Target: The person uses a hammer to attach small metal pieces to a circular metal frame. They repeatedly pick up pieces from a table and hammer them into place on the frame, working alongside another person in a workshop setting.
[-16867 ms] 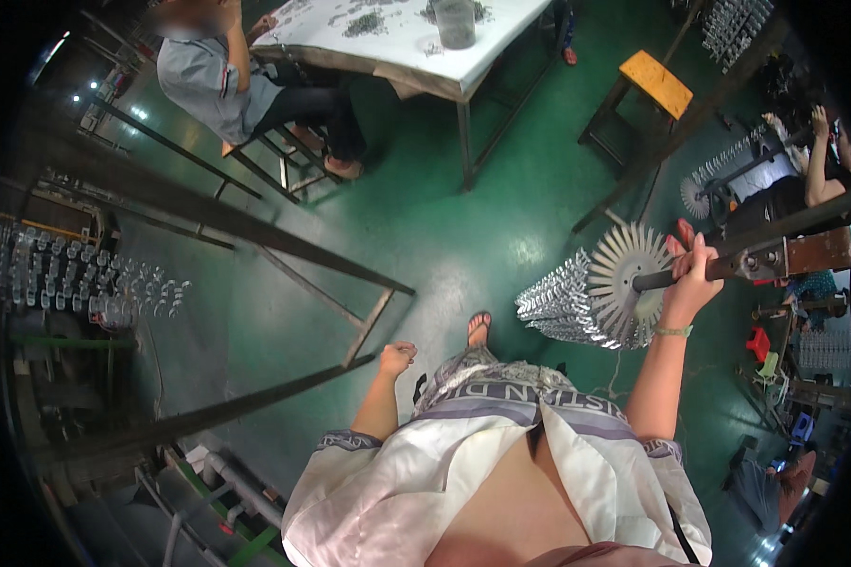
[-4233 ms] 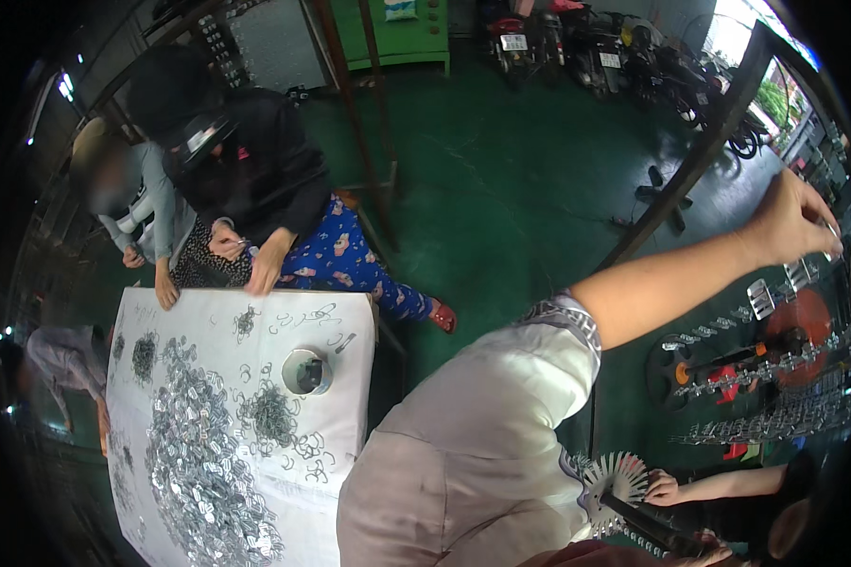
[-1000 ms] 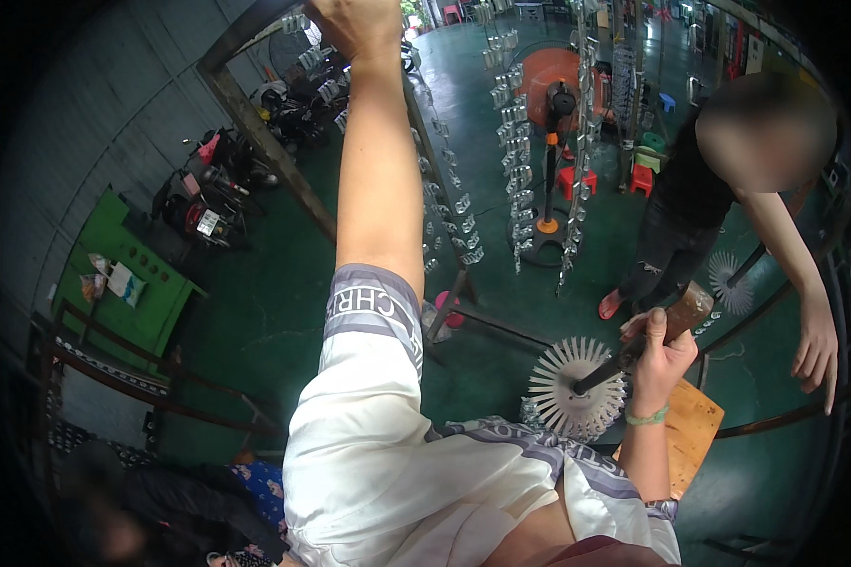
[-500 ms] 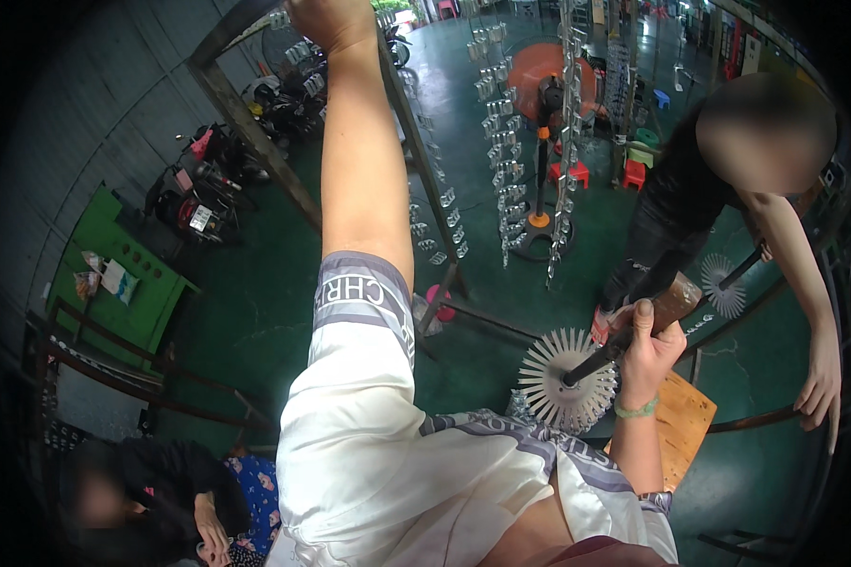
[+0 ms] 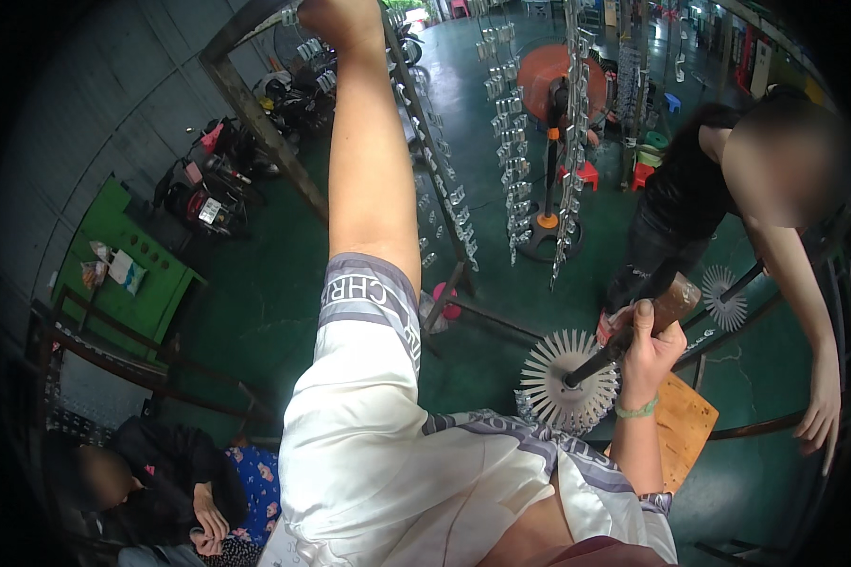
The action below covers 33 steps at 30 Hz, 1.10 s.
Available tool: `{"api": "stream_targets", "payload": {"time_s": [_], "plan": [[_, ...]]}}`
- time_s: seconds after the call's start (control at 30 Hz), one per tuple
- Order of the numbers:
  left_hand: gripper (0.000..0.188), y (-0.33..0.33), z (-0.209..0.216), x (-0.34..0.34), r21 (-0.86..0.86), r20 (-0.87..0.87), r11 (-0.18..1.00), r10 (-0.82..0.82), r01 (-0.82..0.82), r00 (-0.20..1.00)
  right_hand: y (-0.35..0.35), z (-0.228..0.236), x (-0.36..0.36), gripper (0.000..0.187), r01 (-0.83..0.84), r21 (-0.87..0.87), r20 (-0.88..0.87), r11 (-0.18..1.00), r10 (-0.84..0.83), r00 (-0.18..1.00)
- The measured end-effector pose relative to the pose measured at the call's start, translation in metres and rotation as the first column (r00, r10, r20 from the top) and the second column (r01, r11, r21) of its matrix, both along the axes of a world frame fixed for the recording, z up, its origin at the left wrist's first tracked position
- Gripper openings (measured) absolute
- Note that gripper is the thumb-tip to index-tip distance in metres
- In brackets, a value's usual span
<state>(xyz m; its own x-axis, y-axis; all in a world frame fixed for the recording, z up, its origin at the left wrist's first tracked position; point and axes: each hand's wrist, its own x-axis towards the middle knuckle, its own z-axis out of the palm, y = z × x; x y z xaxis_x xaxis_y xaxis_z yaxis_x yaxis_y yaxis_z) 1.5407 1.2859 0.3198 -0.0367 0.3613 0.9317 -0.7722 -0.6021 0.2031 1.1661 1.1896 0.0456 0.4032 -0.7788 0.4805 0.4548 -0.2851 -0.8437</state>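
Observation:
My right hand (image 5: 651,357) is wrapped round a dark rod (image 5: 598,364), thumb uppermost. A brown, blocky piece (image 5: 676,299) sits at the rod's upper end. At its lower end is a round pale disc (image 5: 569,384) fringed with flat metal blades. My left arm reaches far up, and the left hand (image 5: 345,21) is at the picture's top edge, beside a dark metal frame (image 5: 267,142). Its fingers look curled, partly cut off by the edge; what they hold is hidden. Small shiny metal clips (image 5: 304,47) hang close by it.
Strands of metal clips (image 5: 512,161) hang ahead, with an orange fan (image 5: 563,87) behind. One person (image 5: 681,198) bends at the right beside another bladed disc (image 5: 725,298); another (image 5: 175,472) sits lower left. A wooden board (image 5: 686,430) lies below my right hand. Motorbikes (image 5: 208,189) stand left.
The view has shifted slightly, so the surroundings sit a little to the right. The seated person's head and hands have moved slightly. My right hand still grips the rod; my left arm stays raised.

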Motion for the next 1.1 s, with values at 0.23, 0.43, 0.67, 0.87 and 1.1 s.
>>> {"api": "stream_targets", "payload": {"time_s": [0.23, 0.43, 0.67, 0.87, 1.1], "plan": [[0.018, 0.003, -0.002, 0.006, 0.067, 0.073, 0.997, 0.034, -0.039, 0.997, -0.001, -0.002, -0.001, 0.020, -0.019, 0.015, -0.017, 1.000, 0.019, 1.000], [0.018, 0.002, -0.003, -0.007, 0.106, 0.181, 0.991, 0.066, -0.086, 0.981, -0.006, -0.006, 0.000, 0.024, -0.013, -0.004, -0.024, 1.000, 0.013, 1.000], [0.018, 0.002, -0.007, -0.010, 0.119, 0.093, 0.993, 0.008, -0.020, 0.996, -0.005, -0.006, 0.000, 0.025, -0.029, 0.045, 0.000, 0.999, 0.029, 1.000], [0.018, -0.001, -0.012, -0.008, 0.102, 0.208, 0.995, -0.042, 0.022, 0.977, -0.004, -0.005, 0.001, 0.024, -0.044, 0.042, 0.029, 0.998, 0.043, 0.999], [0.020, -0.002, -0.008, -0.004, 0.109, 0.249, 0.993, 0.022, -0.051, 0.968, -0.004, -0.013, -0.001, 0.021, -0.046, 0.033, 0.010, 0.998, 0.045, 0.999]]}}
